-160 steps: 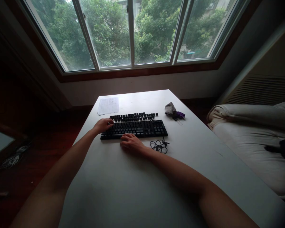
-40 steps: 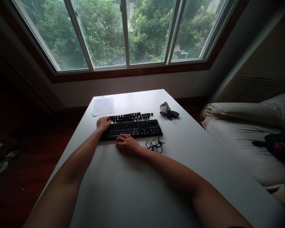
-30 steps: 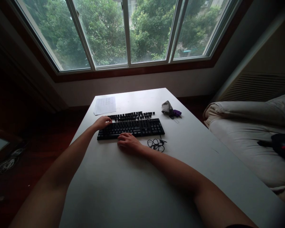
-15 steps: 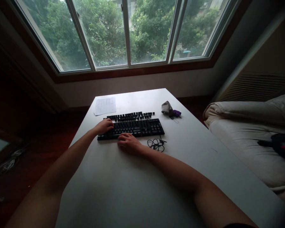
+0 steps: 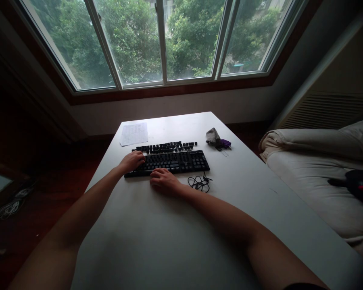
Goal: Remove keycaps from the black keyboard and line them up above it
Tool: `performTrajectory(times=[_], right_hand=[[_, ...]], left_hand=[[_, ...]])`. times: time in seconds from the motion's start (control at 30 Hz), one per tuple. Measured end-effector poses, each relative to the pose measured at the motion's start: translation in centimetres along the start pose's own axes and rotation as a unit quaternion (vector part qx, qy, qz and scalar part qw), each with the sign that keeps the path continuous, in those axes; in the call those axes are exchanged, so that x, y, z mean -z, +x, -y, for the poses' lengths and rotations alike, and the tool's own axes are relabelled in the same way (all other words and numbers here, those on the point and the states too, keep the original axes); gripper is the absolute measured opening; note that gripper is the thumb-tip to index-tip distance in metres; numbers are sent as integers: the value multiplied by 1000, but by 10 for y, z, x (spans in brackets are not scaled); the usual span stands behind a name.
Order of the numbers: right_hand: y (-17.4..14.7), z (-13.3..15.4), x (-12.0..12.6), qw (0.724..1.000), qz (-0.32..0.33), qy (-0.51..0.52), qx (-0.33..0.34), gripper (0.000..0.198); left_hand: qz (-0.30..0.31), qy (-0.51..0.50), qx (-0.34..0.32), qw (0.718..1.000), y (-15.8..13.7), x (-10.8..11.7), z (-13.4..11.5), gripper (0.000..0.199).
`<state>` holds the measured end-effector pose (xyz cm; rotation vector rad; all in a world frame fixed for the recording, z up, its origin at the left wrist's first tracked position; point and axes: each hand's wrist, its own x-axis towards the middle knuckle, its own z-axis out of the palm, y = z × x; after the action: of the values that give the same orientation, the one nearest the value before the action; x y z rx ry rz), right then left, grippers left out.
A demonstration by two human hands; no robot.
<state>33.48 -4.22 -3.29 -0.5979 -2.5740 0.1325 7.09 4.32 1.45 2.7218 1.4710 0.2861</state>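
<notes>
A black keyboard (image 5: pixel 181 162) lies on the white table (image 5: pixel 157 237), bare of taller keys in places I cannot make out. My left hand (image 5: pixel 133 160) is closed over its left end, fingers bent across the keys, thumb side toward me. At the front edge, my right hand (image 5: pixel 165 180) rests low by the table with its curled fingers against the keyboard. Both sets of fingertips are partly hidden. Behind the keyboard, loose black keycaps (image 5: pixel 169 147) lie in uneven rows. A coiled black cable (image 5: pixel 199 183) sits right of my right hand.
Printed paper (image 5: pixel 134 134) lies at the table's far left corner. Toward the far right are a grey cloth (image 5: pixel 212 137) and a purple bundle (image 5: pixel 225 143). A pale sofa (image 5: pixel 302 177) stands to the right, and a window (image 5: pixel 163 44) spans the wall ahead.
</notes>
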Motion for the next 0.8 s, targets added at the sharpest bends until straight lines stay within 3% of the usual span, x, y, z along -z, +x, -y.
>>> performTrajectory(times=[0.4,0.63,0.8], right_hand=[[-1,1,1,1000,-3,-4,0,19],[-1,0,0,1000,-7,-5,1,19],[0,2,2,1000,-2,-4,-4,19]], left_hand=[[15,-15,52,998,1,-1,-2,26],[8,57,21,998,-2,0,-9,20],[-4,37,29,999,-6,0,-11,15]])
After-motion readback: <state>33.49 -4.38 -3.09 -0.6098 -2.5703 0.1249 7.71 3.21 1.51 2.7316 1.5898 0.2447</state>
